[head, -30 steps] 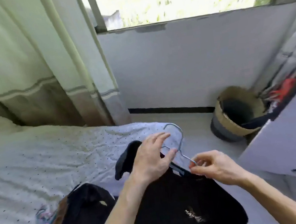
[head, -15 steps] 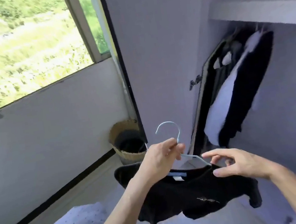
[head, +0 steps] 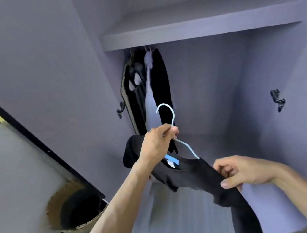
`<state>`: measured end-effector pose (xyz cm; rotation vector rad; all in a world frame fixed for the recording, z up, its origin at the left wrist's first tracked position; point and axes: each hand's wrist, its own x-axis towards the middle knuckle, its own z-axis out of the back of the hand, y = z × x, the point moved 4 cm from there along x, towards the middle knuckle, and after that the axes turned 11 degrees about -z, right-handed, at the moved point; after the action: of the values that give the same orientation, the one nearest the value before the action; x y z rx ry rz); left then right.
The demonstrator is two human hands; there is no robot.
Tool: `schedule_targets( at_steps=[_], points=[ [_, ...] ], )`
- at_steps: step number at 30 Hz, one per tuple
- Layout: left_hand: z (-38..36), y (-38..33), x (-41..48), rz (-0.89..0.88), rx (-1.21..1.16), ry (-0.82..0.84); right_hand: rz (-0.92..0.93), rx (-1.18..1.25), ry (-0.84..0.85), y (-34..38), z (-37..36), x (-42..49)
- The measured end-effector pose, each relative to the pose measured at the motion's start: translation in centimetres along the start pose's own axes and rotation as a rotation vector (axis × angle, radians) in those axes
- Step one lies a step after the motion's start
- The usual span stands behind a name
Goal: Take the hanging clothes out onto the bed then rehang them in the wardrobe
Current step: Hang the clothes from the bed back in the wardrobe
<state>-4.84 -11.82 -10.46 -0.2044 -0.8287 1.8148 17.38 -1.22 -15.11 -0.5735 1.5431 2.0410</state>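
Your left hand [head: 157, 146] is closed around the neck of the pale wire hanger [head: 171, 125], fingers pinched just under its hook, and the hook stands up in front of the open wardrobe [head: 196, 30]. The black shirt [head: 195, 175] hangs on that hanger, below the wardrobe's shelf and out in front of the opening; a blue label shows at its collar just under your left hand. Your right hand [head: 244, 172] grips the shirt's right shoulder, thumb on top and fingers curled into the cloth, and the rest of the fabric drops down past your right wrist. Inside the wardrobe, tucked against its left wall directly under the shelf, dark clothes and one pale garment [head: 149, 89] already hang close together; the hanger's hook overlaps them from this view, and the rail itself is hidden by the shelf edge. The space to the right of those clothes, toward the wardrobe's right wall, holds only a metal hinge [head: 278, 100]. Another hinge [head: 120, 110] sits on the wardrobe's left wall beside the hanging clothes. Left of the wardrobe, low on the floor, stands a woven basket [head: 77, 208] with something dark inside.
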Motion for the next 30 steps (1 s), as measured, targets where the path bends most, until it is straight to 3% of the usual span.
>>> schedule_targets(
  at_steps=[6, 11, 19, 25, 30],
  points=[
    [-1.8, -0.9, 1.8, -0.04, 0.264, 0.256, -0.003, 0.255, -0.191, -1.0, -1.2, -0.3],
    [0.8, 1.0, 2.5, -0.064, 0.5, 0.247, -0.025, 0.412, -0.34, -0.9, 0.4, 1.8],
    [9.5, 6.9, 5.2, -0.006, 0.891, 0.066, -0.005, 0.47, -0.528, 3.1, 9.9, 9.8],
    [16.0, 11.0, 8.7, 0.228, 1.157, 0.021, 0.086, 0.412, -0.593, 9.8, 19.3, 15.7],
    [19.1, 13.7, 9.9, 0.329, 1.24, -0.138, 0.113, 0.367, -0.641, 14.7, 25.7, 20.8]
  ],
)
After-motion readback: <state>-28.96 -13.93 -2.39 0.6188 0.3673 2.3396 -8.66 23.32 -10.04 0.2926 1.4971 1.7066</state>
